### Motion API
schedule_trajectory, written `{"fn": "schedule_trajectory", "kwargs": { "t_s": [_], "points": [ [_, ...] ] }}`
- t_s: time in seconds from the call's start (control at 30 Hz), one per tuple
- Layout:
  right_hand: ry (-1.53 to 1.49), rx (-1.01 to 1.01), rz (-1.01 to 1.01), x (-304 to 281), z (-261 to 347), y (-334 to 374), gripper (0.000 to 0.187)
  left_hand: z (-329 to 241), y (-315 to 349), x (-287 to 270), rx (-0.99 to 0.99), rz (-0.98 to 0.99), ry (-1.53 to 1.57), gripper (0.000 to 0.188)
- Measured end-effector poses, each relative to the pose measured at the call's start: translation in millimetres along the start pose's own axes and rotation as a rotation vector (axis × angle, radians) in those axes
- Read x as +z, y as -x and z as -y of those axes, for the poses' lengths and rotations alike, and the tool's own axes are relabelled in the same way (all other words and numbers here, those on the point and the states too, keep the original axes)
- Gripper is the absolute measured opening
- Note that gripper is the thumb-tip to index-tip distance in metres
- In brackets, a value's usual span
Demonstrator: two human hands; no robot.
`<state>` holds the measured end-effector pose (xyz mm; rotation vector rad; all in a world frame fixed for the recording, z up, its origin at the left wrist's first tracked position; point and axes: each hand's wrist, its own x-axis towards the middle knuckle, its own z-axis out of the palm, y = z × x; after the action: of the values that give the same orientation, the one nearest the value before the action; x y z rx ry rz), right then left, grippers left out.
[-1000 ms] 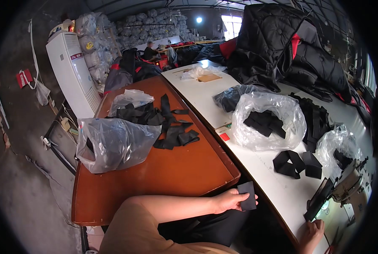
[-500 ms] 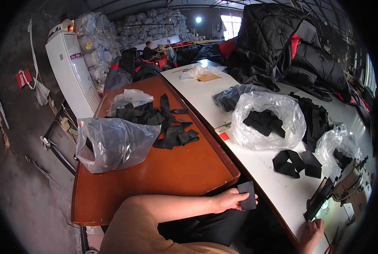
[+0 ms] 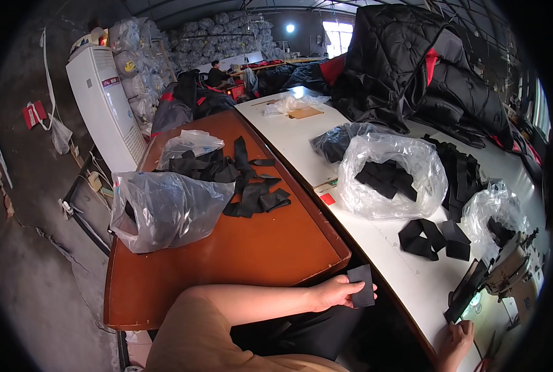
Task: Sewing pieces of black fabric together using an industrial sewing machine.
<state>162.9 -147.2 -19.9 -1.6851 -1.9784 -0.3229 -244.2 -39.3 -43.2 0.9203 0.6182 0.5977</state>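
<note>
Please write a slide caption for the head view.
Left hand holds a flat black fabric piece; right hand near a beige metal sewing machine.

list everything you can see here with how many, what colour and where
brown table: 1, orange-brown, left of centre
white table: 1, white, right
clear bags: several, see-through, on both tables
black strips: many, black, on both tables, some bagged
red card: 1, red, white table's left edge
sewing machine: 1, partly shown, pale and dark, far right
quilted covers: pile, black and red, back right
tall cabinet: 1, white, back left
wrapped bundles: many, greyish, back wall
co-worker: 1, dark top, far back
left hand: 1, bare, holding black piece
right hand: 1, bare, near sewing machine
</note>
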Motion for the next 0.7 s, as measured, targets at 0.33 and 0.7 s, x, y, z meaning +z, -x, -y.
{"fn": "schedule_trajectory", "kwargs": {
  "t_s": [0.33,0.7],
  "points": [
    [0.001,0.013,-0.011,-0.9,2.6,-1.2,0.035,-0.3,-0.3,-0.5,-0.002,0.0,-0.009,0.045],
    [-0.015,-0.012,-0.033,4.0,-2.8,0.4,0.038,0.8,-0.7,-2.0,-0.002,0.009,-0.009,0.047]
  ]
}}
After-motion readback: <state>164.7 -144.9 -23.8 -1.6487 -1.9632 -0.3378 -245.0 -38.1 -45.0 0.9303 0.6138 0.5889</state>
